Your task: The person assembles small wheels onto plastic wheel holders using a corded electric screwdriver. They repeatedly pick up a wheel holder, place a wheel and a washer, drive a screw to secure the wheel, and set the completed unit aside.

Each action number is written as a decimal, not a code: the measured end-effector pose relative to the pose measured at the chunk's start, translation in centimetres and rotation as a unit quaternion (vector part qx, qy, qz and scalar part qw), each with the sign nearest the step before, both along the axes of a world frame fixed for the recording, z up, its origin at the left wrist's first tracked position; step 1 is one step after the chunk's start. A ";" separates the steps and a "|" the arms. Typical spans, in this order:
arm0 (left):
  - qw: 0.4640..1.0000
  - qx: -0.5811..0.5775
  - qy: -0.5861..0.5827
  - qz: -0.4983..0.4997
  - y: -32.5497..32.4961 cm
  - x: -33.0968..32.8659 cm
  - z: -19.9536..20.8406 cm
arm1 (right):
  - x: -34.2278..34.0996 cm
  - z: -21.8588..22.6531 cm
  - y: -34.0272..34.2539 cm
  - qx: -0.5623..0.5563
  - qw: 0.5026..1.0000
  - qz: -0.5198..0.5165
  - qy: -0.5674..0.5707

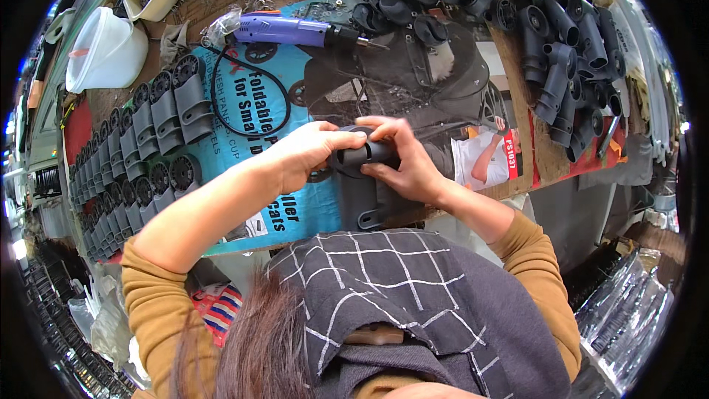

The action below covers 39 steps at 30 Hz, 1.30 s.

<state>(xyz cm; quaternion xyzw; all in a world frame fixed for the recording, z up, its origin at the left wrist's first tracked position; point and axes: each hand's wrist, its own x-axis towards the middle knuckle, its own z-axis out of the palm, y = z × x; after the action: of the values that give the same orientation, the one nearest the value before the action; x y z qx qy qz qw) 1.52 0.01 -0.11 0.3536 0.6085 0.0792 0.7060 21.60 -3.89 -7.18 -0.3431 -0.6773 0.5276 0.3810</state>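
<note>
Over the near edge of the workbench, my left hand [312, 151] and my right hand [408, 165] close together on a black plastic part [359, 157] with a rounded top. My left fingers and thumb press on its left and upper side. On the right, my other thumb and fingers pinch it from that side. A dark grey tubular housing [359, 203] with a slot at its near end stretches from under the black part toward me; whether the two are joined I cannot tell.
A purple electric screwdriver [284, 30] with a black cable lies beyond my hands on a printed sheet [310, 214]. Rows of grey wheel housings [153, 122] stand at left. Black tubular parts [565, 66] are heaped at right, and curved black pieces [395, 7] at the back. A white bucket [111, 55] stands far left.
</note>
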 end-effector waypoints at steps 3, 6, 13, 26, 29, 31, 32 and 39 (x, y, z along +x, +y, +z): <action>0.993 0.053 -0.103 0.023 -1.2 -0.2 0.5 | 0.3 2.1 -1.1 -0.299 0.939 -0.064 0.155; 0.975 0.129 -0.172 0.056 -3.2 -0.4 1.9 | 0.8 4.5 -1.5 -0.436 0.875 0.041 0.207; 0.906 0.418 -0.037 -0.053 -5.5 -1.1 3.8 | 0.0 7.7 -2.4 -0.264 0.960 0.037 0.085; 0.901 0.427 -0.009 0.073 -8.0 -0.6 -2.5 | -5.0 3.5 -2.5 0.461 0.692 -0.217 -0.511; 0.830 0.548 0.036 0.095 -8.4 1.1 -4.4 | -6.7 2.7 -4.4 0.476 0.690 -0.236 -0.492; 0.816 0.564 0.059 0.115 -7.3 1.6 -5.6 | -6.4 3.1 -5.2 0.427 0.753 -0.196 -0.460; 0.807 0.576 0.049 0.125 -6.4 1.4 -6.1 | -6.0 3.4 -5.2 0.379 0.815 -0.184 -0.398; 0.795 0.596 0.061 0.091 -5.3 0.5 -6.8 | -3.4 2.4 -0.4 -0.309 0.941 -0.118 0.068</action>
<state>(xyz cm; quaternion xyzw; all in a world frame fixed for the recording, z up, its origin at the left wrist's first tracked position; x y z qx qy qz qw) 2.03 -5.33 -6.92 0.6512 0.5125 0.4685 0.3063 18.19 -4.26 -4.77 -0.4847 -0.4085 0.6842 0.3607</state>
